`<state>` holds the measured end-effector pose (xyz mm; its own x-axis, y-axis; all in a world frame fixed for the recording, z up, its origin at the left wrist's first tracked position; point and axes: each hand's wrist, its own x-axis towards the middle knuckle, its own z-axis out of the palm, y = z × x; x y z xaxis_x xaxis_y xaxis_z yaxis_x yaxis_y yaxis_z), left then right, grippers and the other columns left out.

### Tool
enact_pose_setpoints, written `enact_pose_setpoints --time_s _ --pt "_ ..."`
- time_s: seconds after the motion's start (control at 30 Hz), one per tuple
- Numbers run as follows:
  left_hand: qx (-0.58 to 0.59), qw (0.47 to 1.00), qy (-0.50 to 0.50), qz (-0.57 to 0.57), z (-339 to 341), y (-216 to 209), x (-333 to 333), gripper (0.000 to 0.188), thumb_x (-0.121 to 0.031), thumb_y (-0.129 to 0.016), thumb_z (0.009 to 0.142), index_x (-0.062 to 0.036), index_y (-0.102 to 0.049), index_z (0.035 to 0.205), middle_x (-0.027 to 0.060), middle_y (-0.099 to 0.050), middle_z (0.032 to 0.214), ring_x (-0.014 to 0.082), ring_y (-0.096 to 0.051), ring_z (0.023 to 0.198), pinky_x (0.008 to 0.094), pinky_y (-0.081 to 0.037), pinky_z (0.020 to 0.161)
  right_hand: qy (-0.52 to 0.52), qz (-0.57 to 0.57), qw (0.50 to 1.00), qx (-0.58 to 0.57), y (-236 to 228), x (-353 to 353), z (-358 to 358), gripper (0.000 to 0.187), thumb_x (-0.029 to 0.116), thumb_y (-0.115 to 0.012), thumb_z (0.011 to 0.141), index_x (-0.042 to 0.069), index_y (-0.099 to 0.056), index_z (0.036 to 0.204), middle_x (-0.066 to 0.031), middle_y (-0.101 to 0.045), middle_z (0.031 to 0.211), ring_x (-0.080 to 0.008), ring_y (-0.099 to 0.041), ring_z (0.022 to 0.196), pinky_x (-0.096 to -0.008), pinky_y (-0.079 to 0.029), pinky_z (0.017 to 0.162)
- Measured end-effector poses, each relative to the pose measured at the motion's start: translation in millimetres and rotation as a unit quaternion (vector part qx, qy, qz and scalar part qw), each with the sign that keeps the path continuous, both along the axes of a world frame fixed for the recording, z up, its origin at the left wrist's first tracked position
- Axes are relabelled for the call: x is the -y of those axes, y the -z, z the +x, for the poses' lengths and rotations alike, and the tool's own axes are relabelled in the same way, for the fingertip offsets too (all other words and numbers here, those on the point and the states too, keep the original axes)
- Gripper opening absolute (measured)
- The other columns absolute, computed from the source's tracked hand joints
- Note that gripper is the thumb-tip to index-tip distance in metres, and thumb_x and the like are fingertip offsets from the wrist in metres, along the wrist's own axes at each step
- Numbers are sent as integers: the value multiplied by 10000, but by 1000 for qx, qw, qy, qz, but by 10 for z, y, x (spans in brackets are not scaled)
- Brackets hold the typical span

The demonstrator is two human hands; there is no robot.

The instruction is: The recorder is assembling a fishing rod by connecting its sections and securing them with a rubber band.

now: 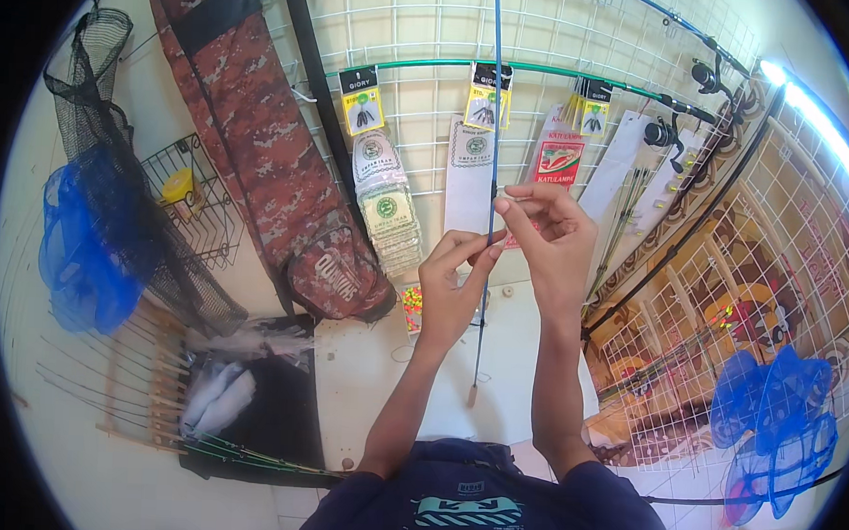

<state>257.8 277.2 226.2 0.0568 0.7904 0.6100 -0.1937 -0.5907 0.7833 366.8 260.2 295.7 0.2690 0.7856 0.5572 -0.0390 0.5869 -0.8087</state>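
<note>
A thin blue fishing rod (498,41) runs upright through the middle of the view, its lower end tipped with a small light brown piece over the white table. My left hand (452,287) is closed round the rod at mid-length, thumb and fingers pinching it. Just above and to the right, my right hand (556,242) has thumb and forefinger pressed together beside the rod. Whatever lies between those fingertips is too small to make out. Below the hands, a box of bright coloured beads (411,307) rests on the table, partly hidden by my left wrist.
Hung packets (363,101) and a green rod (405,63) line the white wire grid behind. A camouflage rod bag (250,134) leans at left, beside a black net (98,137). Blue nets (769,413) hang at right. The white table (362,395) lies below my arms.
</note>
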Motion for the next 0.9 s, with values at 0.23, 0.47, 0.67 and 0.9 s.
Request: enact_pose_setpoints --time_s 0.23,0.47,0.67,0.9 --pt "15 1000 -12 19 22 2 5 237 -9 -668 864 7 -691 1099 46 -572 825 95 -507 744 232 -424 682 12 20 999 23 0 21 -20 188 -6 -688 836 -30 -702 1022 -119 -672 943 -98 -612 770 -225 -555 599" --pt "-3 999 -36 36 43 -14 31 207 5 -663 863 26 -688 1067 54 -583 831 101 -539 746 232 -444 696 34 19 999 -9 32 31 -70 176 -3 -691 835 -29 -703 1008 -99 -681 905 -100 -601 775 -222 -536 609" --pt "-44 996 -56 47 52 -29 59 179 61 -644 856 86 -662 1032 62 -588 873 102 -549 800 226 -450 745 117 56 991 15 117 4 -100 136 7 -691 836 -40 -694 964 -57 -661 836 -81 -556 736 -235 -450 677" --pt "-31 992 -81 87 71 -22 28 187 23 -676 838 30 -695 1024 78 -585 791 136 -567 673 253 -447 612 126 54 991 10 84 30 -142 100 22 -664 854 -34 -665 937 -45 -646 817 -85 -561 745 -239 -453 690"
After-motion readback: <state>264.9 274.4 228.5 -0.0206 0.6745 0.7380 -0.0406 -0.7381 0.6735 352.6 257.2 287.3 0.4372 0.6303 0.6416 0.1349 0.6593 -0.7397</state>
